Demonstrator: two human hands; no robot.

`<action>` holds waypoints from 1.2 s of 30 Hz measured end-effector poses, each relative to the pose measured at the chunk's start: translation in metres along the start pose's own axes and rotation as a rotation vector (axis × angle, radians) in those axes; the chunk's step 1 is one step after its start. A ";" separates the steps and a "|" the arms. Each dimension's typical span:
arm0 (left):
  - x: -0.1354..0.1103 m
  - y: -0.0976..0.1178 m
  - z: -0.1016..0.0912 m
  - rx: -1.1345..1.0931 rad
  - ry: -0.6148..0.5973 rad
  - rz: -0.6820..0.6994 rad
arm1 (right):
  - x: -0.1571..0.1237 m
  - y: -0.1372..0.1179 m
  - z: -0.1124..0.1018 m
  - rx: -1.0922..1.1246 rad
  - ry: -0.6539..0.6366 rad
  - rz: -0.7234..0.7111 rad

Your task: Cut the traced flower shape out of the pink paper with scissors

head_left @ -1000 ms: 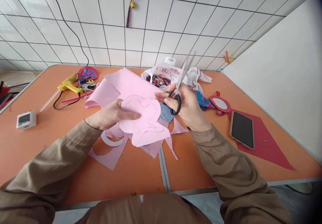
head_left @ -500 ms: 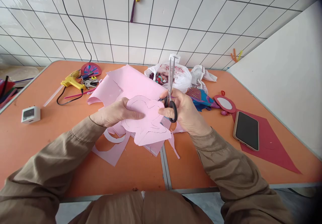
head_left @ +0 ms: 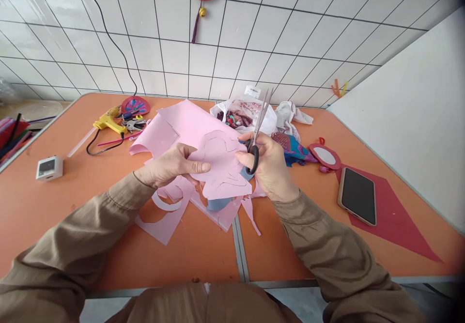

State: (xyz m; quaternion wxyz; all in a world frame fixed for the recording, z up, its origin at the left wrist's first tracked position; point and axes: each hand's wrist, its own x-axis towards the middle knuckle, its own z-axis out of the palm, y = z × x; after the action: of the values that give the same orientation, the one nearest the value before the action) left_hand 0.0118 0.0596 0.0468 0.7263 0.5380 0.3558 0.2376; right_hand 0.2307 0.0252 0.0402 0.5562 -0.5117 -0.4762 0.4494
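My left hand (head_left: 178, 165) pinches the left side of a pink paper cutout (head_left: 221, 163), thumb on top. Curved outlines are drawn on the cutout's face. In my right hand (head_left: 267, 163) are scissors (head_left: 260, 115) with black handles, their blades pointing up and away from the paper. The right thumb and fingers also come against the cutout's right edge. Below it lie pink paper scraps (head_left: 165, 226), a thin strip (head_left: 250, 214) and a grey-blue piece (head_left: 218, 204). A large pink sheet (head_left: 189, 119) lies behind, partly curled.
A yellow glue gun (head_left: 111, 121), keys (head_left: 132, 125) and a white device (head_left: 49, 168) sit left. Behind are a plastic bag (head_left: 267, 119) and patterned cloth (head_left: 294, 149). A phone (head_left: 358, 196) rests on red paper (head_left: 395, 216) at right, near a round red-rimmed piece (head_left: 326, 155).
The cutout has shifted slightly right and turned in my hands. The scissors tilt further right, and more of the grey-blue piece shows beneath. The view has tipped up a little.
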 end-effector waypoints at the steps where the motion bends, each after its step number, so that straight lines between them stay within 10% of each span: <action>1: 0.000 0.001 -0.001 -0.016 -0.006 -0.008 | 0.001 0.001 -0.001 0.009 0.026 -0.017; 10: 0.003 -0.006 0.000 -0.032 -0.092 -0.040 | 0.009 0.001 -0.006 0.064 0.138 -0.093; 36: -0.001 -0.001 0.008 -0.047 0.243 0.162 | 0.008 0.000 -0.004 0.050 0.104 -0.066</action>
State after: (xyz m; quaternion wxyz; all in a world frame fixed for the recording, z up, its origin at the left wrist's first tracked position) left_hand 0.0171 0.0539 0.0472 0.6686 0.5150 0.3910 0.3673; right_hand 0.2361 0.0328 0.0403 0.6072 -0.5044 -0.4519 0.4155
